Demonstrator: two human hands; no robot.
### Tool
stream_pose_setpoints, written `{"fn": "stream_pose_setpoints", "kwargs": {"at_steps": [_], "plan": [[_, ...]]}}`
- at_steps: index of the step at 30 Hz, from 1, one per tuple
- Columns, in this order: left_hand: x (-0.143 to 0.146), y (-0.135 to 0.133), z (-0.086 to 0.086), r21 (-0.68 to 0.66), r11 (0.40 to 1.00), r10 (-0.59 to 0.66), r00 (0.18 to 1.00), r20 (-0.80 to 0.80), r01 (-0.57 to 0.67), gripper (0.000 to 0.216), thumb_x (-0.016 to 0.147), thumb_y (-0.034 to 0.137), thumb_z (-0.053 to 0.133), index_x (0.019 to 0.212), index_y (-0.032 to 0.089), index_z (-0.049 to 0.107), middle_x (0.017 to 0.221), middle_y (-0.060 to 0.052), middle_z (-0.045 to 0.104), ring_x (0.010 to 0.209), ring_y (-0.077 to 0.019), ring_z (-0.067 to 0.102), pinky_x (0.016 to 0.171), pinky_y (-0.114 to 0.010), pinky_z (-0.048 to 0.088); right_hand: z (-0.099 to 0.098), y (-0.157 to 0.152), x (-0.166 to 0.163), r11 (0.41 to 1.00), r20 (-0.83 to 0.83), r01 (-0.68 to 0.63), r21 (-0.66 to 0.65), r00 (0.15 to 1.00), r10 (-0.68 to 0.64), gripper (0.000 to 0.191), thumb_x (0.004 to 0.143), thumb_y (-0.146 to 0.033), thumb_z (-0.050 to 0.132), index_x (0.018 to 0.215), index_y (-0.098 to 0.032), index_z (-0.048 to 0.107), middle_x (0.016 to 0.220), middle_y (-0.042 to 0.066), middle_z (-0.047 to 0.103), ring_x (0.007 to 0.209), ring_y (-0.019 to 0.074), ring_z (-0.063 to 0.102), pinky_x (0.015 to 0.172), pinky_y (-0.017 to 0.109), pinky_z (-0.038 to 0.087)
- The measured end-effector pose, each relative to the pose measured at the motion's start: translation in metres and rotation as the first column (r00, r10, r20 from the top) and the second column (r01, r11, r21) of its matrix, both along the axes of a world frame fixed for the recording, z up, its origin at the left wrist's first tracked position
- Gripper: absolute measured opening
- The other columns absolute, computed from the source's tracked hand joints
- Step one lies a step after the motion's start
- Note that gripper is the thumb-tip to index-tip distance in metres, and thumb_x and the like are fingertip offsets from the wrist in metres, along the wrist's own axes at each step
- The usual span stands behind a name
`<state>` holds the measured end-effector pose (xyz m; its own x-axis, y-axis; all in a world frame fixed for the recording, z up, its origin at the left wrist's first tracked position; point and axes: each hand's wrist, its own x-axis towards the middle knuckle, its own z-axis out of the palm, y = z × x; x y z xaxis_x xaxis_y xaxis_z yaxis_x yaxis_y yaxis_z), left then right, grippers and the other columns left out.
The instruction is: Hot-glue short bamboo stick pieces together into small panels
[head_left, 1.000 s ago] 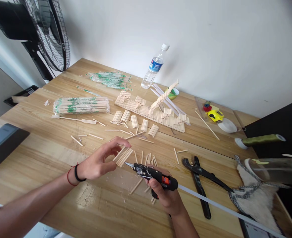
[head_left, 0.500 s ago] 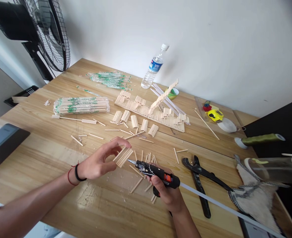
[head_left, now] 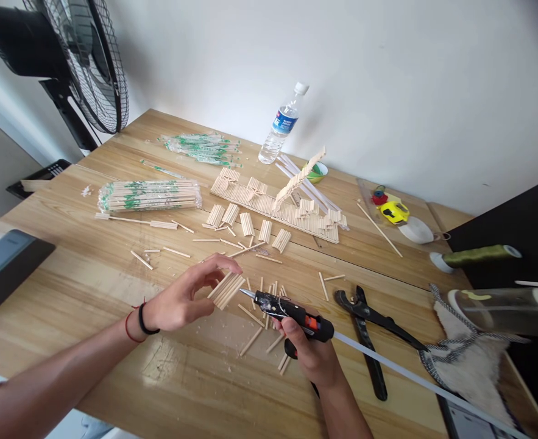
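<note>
My left hand [head_left: 184, 296] pinches a small panel of glued wooden sticks [head_left: 226, 289] just above the wooden table [head_left: 113, 317]. My right hand [head_left: 309, 356] grips a black glue gun [head_left: 291, 312] with an orange trigger; its metal nozzle points left, close to the panel's right edge. A long white glue stick [head_left: 415, 381] trails from the gun's back toward the lower right. Short cut sticks [head_left: 269, 286] lie scattered under and beyond the gun.
A stick model on a slatted base [head_left: 278, 204] stands mid-table, with small stick panels [head_left: 245, 222] in front. Packs of wrapped chopsticks [head_left: 150, 195], a water bottle [head_left: 281, 125], black cutters [head_left: 364, 329], a yellow tape measure [head_left: 394, 211], a thread spool [head_left: 476, 256] and a fan [head_left: 81, 61] surround.
My right hand has carried the glue gun slightly up and to the right, the nozzle staying near the panel. My left hand has held still.
</note>
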<state>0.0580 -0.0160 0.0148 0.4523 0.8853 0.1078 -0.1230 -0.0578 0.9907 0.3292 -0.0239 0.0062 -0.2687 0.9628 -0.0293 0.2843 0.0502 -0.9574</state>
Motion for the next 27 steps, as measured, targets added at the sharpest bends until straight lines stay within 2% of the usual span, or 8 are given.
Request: {"fn": "stream_pose_setpoints", "kwargs": {"at_steps": [4, 8, 15, 19, 23, 27], "plan": [[-0.001, -0.001, -0.002, -0.006, 1.0, -0.005, 1.0, 0.012, 0.005, 0.063, 0.075, 0.003, 0.057, 0.134, 0.025, 0.06, 0.137, -0.011, 0.053, 0.13, -0.0333, 0.054, 0.105, -0.051, 0.049, -0.003, 0.001, 0.002, 0.999, 0.01, 0.025, 0.027, 1.0, -0.025, 0.054, 0.094, -0.07, 0.061, 0.073, -0.021, 0.069, 0.067, 0.003, 0.062, 0.063, 0.0199, 0.058, 0.058, 0.03, 0.048], [-0.001, 0.0, -0.003, 0.01, 1.0, -0.003, 1.0, 0.006, 0.003, 0.065, 0.074, 0.003, 0.057, 0.135, 0.025, 0.06, 0.137, -0.011, 0.055, 0.133, -0.0337, 0.052, 0.109, -0.053, 0.047, -0.008, 0.001, 0.005, 0.998, 0.023, 0.032, 0.049, 0.999, -0.033, 0.055, 0.093, -0.069, 0.061, 0.067, -0.021, 0.064, 0.062, 0.002, 0.06, 0.058, 0.0186, 0.055, 0.056, 0.03, 0.048], [-0.001, 0.001, -0.002, 0.022, 1.0, 0.002, 1.0, -0.016, -0.002, 0.065, 0.073, 0.005, 0.058, 0.134, 0.026, 0.062, 0.137, -0.011, 0.056, 0.129, -0.0335, 0.055, 0.11, -0.054, 0.047, -0.015, 0.005, 0.01, 0.984, 0.085, 0.169, 0.051, 0.981, -0.173, 0.053, 0.095, -0.068, 0.06, 0.067, -0.022, 0.061, 0.062, 0.001, 0.059, 0.062, 0.0205, 0.056, 0.061, 0.032, 0.048], [-0.003, 0.002, -0.003, 0.028, 0.999, 0.02, 0.999, -0.035, -0.019, 0.065, 0.072, 0.005, 0.058, 0.133, 0.026, 0.061, 0.137, -0.011, 0.057, 0.13, -0.0335, 0.054, 0.108, -0.052, 0.046, -0.011, 0.015, 0.018, 0.969, 0.101, 0.223, 0.106, 0.967, -0.234, 0.052, 0.099, -0.067, 0.054, 0.072, -0.023, 0.061, 0.07, 0.002, 0.062, 0.072, 0.0226, 0.06, 0.069, 0.034, 0.048], [-0.007, 0.005, -0.004, 0.059, 0.992, 0.112, 0.992, -0.065, -0.109, 0.058, 0.077, 0.007, 0.061, 0.132, 0.027, 0.059, 0.135, -0.01, 0.057, 0.113, -0.028, 0.06, 0.097, -0.044, 0.05, 0.003, 0.025, 0.033, 0.957, 0.265, 0.215, 0.194, 0.928, -0.262, 0.045, 0.099, -0.066, 0.055, 0.083, -0.025, 0.066, 0.075, 0.002, 0.067, 0.074, 0.0245, 0.063, 0.07, 0.034, 0.05], [-0.015, 0.011, -0.005, 0.083, 0.966, 0.251, 0.965, -0.072, -0.246, 0.053, 0.083, 0.012, 0.061, 0.133, 0.027, 0.054, 0.133, -0.008, 0.056, 0.097, -0.0212, 0.059, 0.082, -0.035, 0.049, 0.012, 0.027, 0.053, 0.943, 0.489, 0.153, 0.297, 0.823, -0.288, 0.037, 0.095, -0.062, 0.061, 0.086, -0.027, 0.061, 0.073, 0.001, 0.065, 0.069, 0.0243, 0.062, 0.068, 0.034, 0.049]]}}
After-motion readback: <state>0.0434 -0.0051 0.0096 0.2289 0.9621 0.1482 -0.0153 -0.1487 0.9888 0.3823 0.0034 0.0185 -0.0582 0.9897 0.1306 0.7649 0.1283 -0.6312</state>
